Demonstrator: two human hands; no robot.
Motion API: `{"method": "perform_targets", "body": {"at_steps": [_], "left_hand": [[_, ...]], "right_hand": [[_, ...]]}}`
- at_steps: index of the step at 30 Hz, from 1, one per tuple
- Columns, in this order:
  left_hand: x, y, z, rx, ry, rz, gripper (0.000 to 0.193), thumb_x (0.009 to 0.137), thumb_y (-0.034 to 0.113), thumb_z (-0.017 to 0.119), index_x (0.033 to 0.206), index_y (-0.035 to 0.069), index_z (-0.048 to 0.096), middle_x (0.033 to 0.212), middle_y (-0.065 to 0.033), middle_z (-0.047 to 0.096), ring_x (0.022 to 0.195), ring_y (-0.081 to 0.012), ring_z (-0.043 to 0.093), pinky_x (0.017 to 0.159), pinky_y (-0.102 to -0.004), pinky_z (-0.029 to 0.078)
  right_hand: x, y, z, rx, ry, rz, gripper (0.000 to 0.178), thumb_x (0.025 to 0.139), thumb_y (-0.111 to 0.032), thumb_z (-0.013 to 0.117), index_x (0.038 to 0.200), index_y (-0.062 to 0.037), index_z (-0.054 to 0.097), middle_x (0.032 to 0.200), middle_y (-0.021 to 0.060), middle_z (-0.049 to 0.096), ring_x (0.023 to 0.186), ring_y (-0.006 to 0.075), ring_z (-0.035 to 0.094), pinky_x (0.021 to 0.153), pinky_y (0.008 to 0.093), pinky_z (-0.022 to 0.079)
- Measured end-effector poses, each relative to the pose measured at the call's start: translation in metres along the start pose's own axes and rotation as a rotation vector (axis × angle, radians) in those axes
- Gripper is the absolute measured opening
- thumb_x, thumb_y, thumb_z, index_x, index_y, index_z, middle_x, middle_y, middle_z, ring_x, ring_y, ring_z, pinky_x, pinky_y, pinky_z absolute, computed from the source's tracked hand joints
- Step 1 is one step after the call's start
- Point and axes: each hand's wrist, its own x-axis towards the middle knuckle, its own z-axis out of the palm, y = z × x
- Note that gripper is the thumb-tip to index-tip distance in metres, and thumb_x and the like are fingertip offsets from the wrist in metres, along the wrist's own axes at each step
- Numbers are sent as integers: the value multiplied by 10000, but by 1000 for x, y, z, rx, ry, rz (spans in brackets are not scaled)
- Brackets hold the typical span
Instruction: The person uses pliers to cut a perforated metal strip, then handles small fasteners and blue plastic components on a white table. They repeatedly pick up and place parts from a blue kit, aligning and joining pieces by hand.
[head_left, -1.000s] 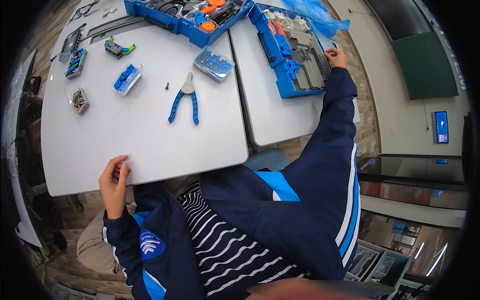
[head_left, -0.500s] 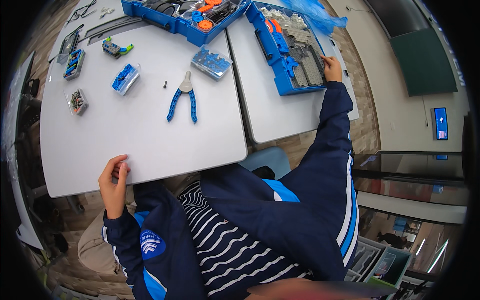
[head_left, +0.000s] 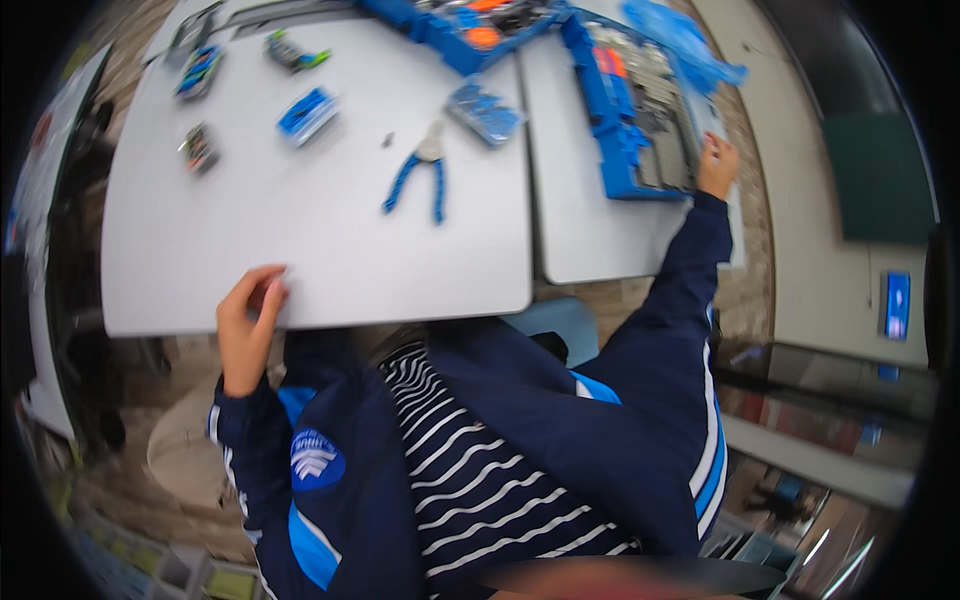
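My left hand [head_left: 250, 318] rests at the near left edge of the white table [head_left: 330, 240], fingers loosely bent and apart, nothing visible in them. Out to the right, my right hand [head_left: 717, 168] is at the right side of a blue case [head_left: 622, 165] of grey, blue and orange building parts. Its fingers are curled together; blur hides what they hold, if anything. Between the hands lies a grey and blue plier-like tool [head_left: 428, 150], legs spread toward me. A small dark pin [head_left: 388, 140] lies left of it.
Near the tool sits a clear box of blue parts [head_left: 486, 110]. Farther left are a box of blue pieces [head_left: 308, 117], small containers [head_left: 199, 148] and a grey-green assembly [head_left: 292, 52]. Another blue case [head_left: 450, 40] stands behind. A gap separates the two tables; a blue chair [head_left: 560, 325] is below.
The view has shifted, so the tables appear farther right and higher, with blur. My right hand stays by the case's right side, fingers now pointing more upward. The left hand remains at the table edge.
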Motion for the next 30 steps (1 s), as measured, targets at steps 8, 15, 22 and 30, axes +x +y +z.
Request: {"method": "perform_targets", "body": {"at_steps": [8,15,22,30], "left_hand": [[41,20,24,-119,210,217,125,937,96,657,1032,44,720,869,-50,730,771,-108,669,644,-249,477],[55,24,58,-80,184,288,174,878,89,700,1045,44,713,877,-85,712,697,-175,661,621,-281,508],[34,5,48,-234,143,43,189,935,79,642,1093,8,717,925,-61,735,816,-108,675,729,-235,509],[51,-4,59,-764,160,105,240,961,54,646,1187,-7,700,1016,-80,696,874,-149,701,754,-244,555]], "right_hand": [[-40,-297,2,558,-250,-418,161,900,-117,690,1043,-65,744,1036,94,686,957,226,637,841,323,487],[-86,-420,64,571,-669,-568,161,819,-195,767,951,-103,756,844,69,678,863,269,637,757,399,480],[-105,-447,56,760,-655,-437,89,822,-71,728,903,-41,750,831,99,679,791,247,670,729,344,520],[-129,-481,37,1515,-1244,64,158,896,-54,723,1024,37,707,953,80,722,898,140,677,828,274,522]]}}
